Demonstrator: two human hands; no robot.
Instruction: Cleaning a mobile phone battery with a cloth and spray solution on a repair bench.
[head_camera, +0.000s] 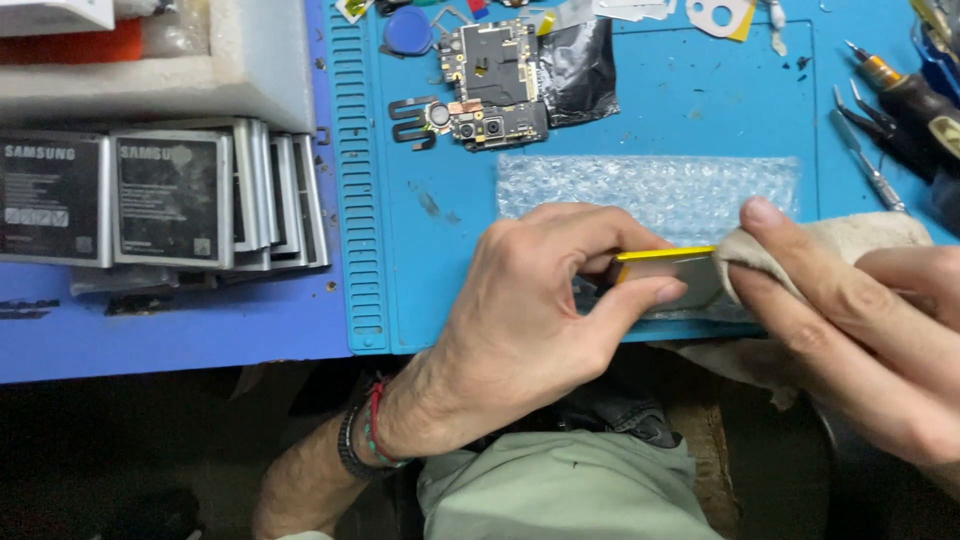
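Observation:
My left hand (530, 300) grips a flat phone battery (668, 272) with a yellow edge, thumb below and fingers above, near the front edge of the blue work mat (700, 110). My right hand (860, 320) holds a beige cloth (850, 240) pressed against the battery's right end, index finger on top. A sheet of bubble wrap (650, 185) lies on the mat just behind the battery.
A phone circuit board (490, 80) with a black foil piece (580, 70) lies at the mat's back. Several grey batteries (170, 195) are stacked at left beside a white foam block (240, 70). Tweezers and screwdrivers (890, 110) lie at right.

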